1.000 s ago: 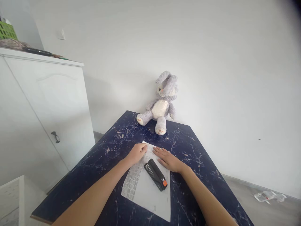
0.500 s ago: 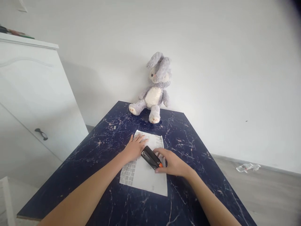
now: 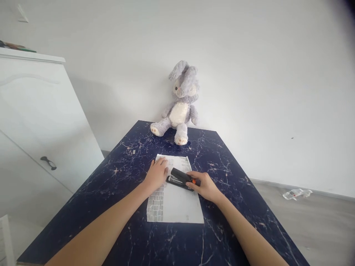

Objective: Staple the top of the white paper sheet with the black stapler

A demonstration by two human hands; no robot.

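Note:
A black stapler (image 3: 180, 175) with an orange part near its back end lies slantwise over a white printed sheet of paper (image 3: 180, 207). Its top arm is lifted apart from the base at the left end. My right hand (image 3: 206, 186) grips the back end, thumb in front and fingers behind. On the upper left part of the paper rests my left hand (image 3: 156, 173), palm down with fingers stretched out, close to the stapler's front end. Grey brick-like print runs down the sheet's left side.
The dark blue marbled table (image 3: 122, 207) narrows towards the wall. A plush rabbit (image 3: 180, 111) sits at its far end. A small pale scrap (image 3: 134, 152) lies to the left. A white cabinet (image 3: 41, 111) stands left, and clear plastic packaging (image 3: 296, 194) is on the floor at right.
The stapler has turned flatter across the paper and its top now stands apart from the base. My right hand has closed round its back end. The paper has turned slightly.

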